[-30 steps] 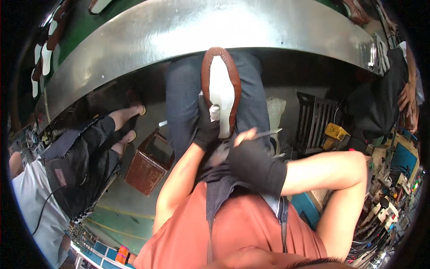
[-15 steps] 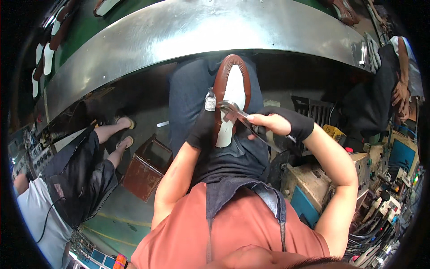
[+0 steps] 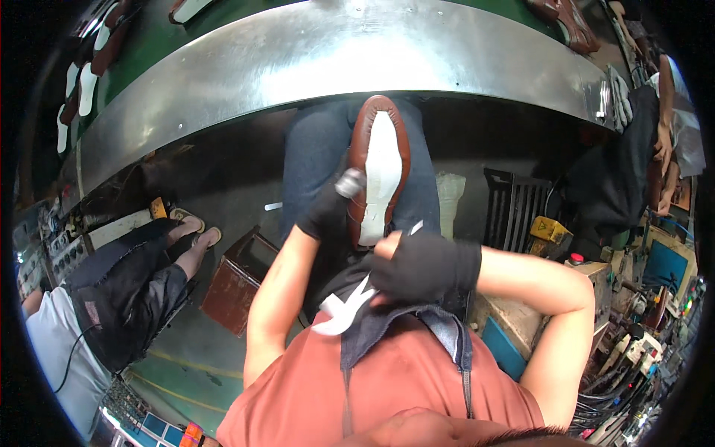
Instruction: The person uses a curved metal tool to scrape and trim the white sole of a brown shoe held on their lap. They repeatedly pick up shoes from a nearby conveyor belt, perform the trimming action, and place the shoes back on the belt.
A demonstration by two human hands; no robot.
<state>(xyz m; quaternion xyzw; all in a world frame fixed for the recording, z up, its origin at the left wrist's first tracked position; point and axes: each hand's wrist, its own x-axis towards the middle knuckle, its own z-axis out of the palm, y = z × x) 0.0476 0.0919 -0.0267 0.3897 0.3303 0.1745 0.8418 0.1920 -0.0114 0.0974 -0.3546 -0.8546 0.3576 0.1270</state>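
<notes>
A brown leather shoe (image 3: 357, 149) lies upside down over my lap, toe away from me. Its white bottom (image 3: 385, 160) faces up, and gathered leather edges the toe. My left hand (image 3: 331, 205), in a black fingerless glove with silvery tape around a digit, grips the shoe's left side. In my right hand (image 3: 428, 264), also black-gloved, is a pair of metal pincers (image 3: 342, 313). Their head is near my chest, apart from the shoe, and a handle end shows beyond my fist. Glare and motion blur the tool; my fist hides its middle.
A metal bench edge (image 3: 313, 63) curves across beyond my knees. More shoes (image 3: 88, 88) lie on the green surface behind it. A brown wooden stool (image 3: 237, 287) and a seated person (image 3: 126, 298) are at left. Machinery (image 3: 625, 328) and another person's arms (image 3: 665, 149) are at right.
My right hand has pulled the pincers back from the shoe's bottom toward my chest, turning their head toward me. My left hand still holds the shoe, which has shifted slightly.
</notes>
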